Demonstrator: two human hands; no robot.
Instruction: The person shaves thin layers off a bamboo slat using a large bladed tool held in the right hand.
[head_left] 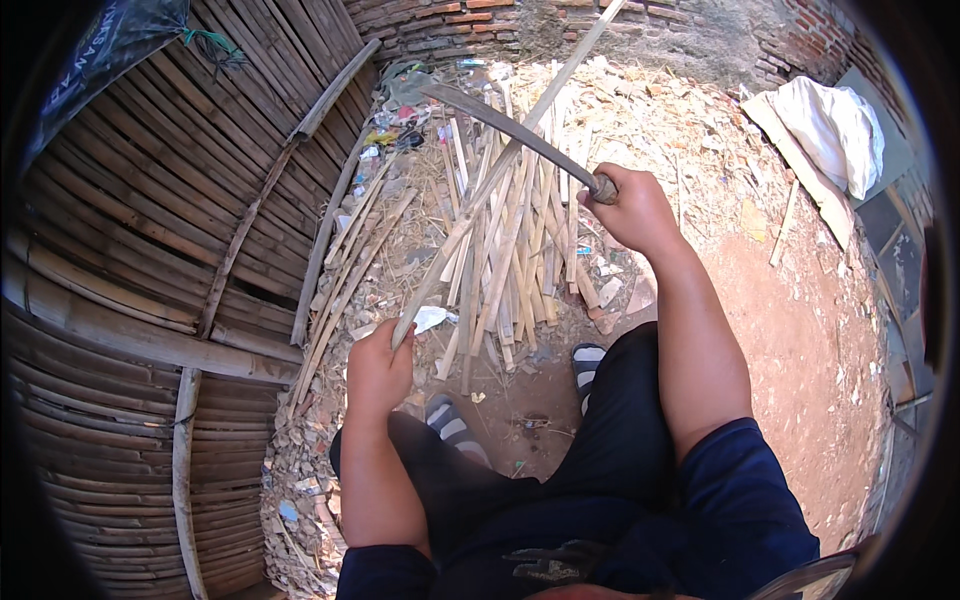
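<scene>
My left hand [380,368] is closed round the near end of a long, pale bamboo strip [448,245], which slants up and away to the right past the top edge of the view. In my right hand [632,208] is the wooden handle of a machete [522,134], its dark blade pointing to the far left. The blade crosses over the strip about midway along it; whether the two touch I cannot tell. Below them a loose pile of split bamboo strips [510,260] lies on the ground, ahead of my feet.
A bamboo-slat wall [130,220] runs along the left, with a dark plastic sheet [110,60] at its top. Beyond the rubble stands a brick wall [470,22]. A white sack [825,130] rests at the far right. Litter and chips cover the ground round the pile.
</scene>
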